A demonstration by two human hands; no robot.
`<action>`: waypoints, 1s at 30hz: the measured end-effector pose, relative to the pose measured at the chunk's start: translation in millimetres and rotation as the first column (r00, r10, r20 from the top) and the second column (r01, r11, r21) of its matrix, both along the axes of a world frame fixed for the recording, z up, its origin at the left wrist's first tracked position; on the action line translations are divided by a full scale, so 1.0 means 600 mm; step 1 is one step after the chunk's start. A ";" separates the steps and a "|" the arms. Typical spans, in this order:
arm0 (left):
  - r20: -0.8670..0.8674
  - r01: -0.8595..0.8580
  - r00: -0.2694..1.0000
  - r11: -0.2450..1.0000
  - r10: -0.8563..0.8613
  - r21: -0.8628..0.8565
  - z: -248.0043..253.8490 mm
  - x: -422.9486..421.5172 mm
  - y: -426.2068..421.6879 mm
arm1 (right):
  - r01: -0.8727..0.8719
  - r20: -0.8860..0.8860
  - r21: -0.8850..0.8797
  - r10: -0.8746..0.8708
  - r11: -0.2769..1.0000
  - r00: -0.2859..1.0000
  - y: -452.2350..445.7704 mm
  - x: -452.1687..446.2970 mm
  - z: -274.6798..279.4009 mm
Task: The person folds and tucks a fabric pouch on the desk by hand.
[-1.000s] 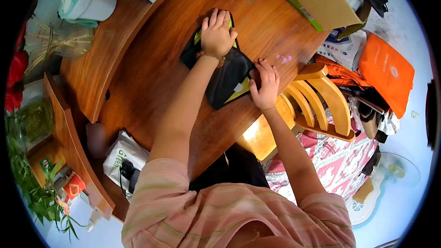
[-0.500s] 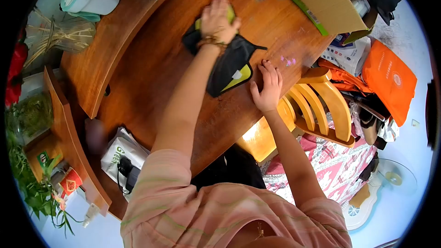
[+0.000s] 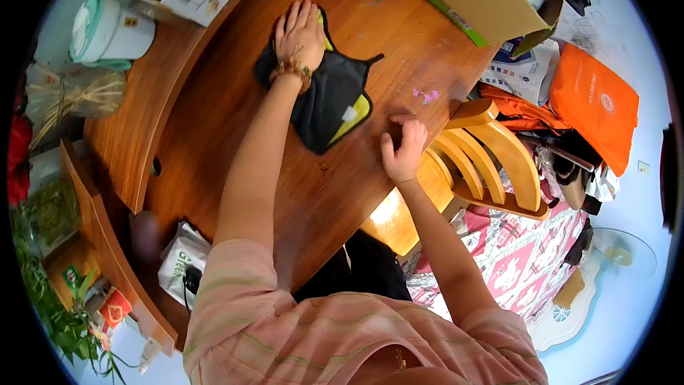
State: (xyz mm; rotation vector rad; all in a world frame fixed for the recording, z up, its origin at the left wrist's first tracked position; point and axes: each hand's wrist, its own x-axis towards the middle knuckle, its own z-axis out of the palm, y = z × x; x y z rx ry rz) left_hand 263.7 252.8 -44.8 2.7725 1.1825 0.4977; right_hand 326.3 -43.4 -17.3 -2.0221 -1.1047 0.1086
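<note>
My left hand [image 3: 299,39] lies flat on a black and yellow cloth [image 3: 328,93], its fingers stretched over the cloth's far end. A beaded bracelet is on that wrist. The cloth is spread and partly folded on the wooden table [image 3: 356,178], with a white tag and a yellow patch at its near right corner. To the right of the cloth, near the table's edge, my right hand [image 3: 406,148] rests with thumb and fingers apart and the fingers slightly bent. Nothing is in it.
A cardboard box [image 3: 470,0] stands at the back right. Beside the table's right edge is a wooden chair [image 3: 499,157], with an orange bag [image 3: 595,103] beyond. A white tub [image 3: 117,32] sits on the raised left shelf. A white bag [image 3: 184,260] lies at the near left.
The cloth has moved away from my body and to the left with my left hand on it. My right hand no longer lies flat; its fingers have curled a little.
</note>
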 end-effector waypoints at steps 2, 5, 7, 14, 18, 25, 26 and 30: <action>-0.007 0.080 0.997 0.997 -0.080 0.023 -0.010 0.060 0.033 | -0.022 -0.019 -0.027 0.022 0.999 1.000 0.000 0.001 -0.001; -0.082 0.199 0.977 0.978 -0.194 0.054 -0.006 0.152 0.035 | -0.033 -0.004 -0.014 0.033 0.999 0.999 0.002 0.002 0.004; -0.179 0.309 0.939 0.948 -0.292 0.074 0.018 0.161 0.005 | -0.020 -0.019 -0.013 0.019 1.000 1.000 0.001 0.001 0.003; -0.091 0.376 0.927 0.909 -0.365 0.181 0.032 0.130 -0.026 | -0.034 -0.031 -0.019 0.033 0.999 0.999 0.003 0.001 0.012; 0.017 0.286 0.955 0.932 -0.297 0.221 0.006 0.188 0.008 | -0.041 -0.047 -0.045 0.039 0.998 0.998 0.000 0.005 0.008; 0.018 0.344 0.937 0.934 -0.348 0.094 0.018 0.117 -0.031 | -0.040 -0.074 -0.006 0.039 0.999 0.996 0.002 0.003 0.011; 0.019 0.350 0.935 0.932 -0.353 0.091 0.018 0.131 -0.028 | -0.048 -0.073 -0.001 0.048 0.999 0.996 0.000 0.002 0.010; -0.007 0.324 0.945 0.935 -0.326 0.141 0.017 0.196 -0.002 | -0.056 -0.065 0.010 0.057 0.998 0.996 -0.003 0.005 0.010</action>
